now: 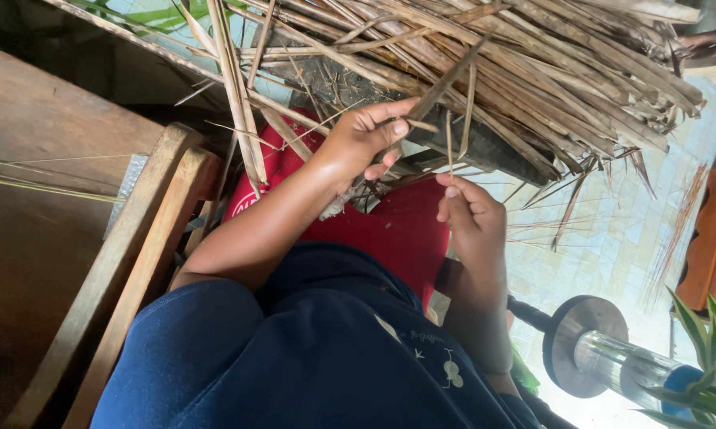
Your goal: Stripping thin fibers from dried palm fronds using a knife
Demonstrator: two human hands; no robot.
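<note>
**Hands at the dry leaf bundle**

My blue sleeve (294, 357) fills the near edge. Just beyond it, my right hand (471, 218) is closed, pinching one thin strip (448, 143) upright between thumb and finger, above the red cloth (398, 230). My left hand (366, 135) reaches further in, fingers curled around a flat dry leaf (445, 79). Behind both lies the big bundle of dry leaves (533, 71), spread across a dark board (485, 151). Wooden slats (151, 230) stand to one side.
</note>
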